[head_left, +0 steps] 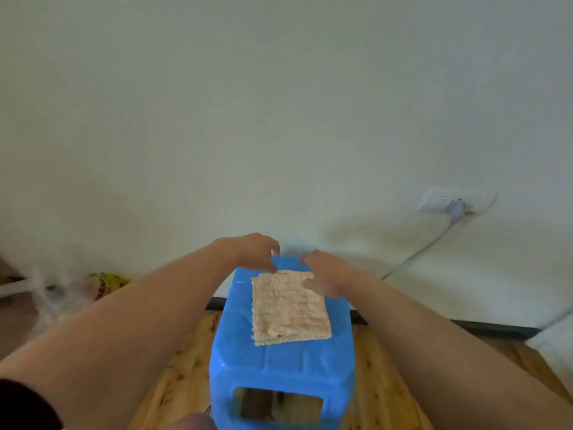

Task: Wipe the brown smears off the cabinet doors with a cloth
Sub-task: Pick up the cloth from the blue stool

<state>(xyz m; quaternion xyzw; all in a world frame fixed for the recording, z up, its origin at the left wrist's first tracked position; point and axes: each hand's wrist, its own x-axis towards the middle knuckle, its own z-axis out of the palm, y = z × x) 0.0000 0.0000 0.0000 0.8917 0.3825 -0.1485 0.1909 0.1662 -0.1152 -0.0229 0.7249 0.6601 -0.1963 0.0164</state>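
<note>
A folded beige cloth lies flat on top of a blue plastic stool. My left hand hovers at the cloth's far left corner, fingers curled and apart, holding nothing. My right hand rests with its fingertips on the cloth's far right corner, fingers spread. No cabinet door or brown smear is in view.
A pale wall fills the view ahead, with a dark skirting board at its foot. A socket with a plug and grey cable sits at the right. Plastic bags lie at the left. The floor is wooden.
</note>
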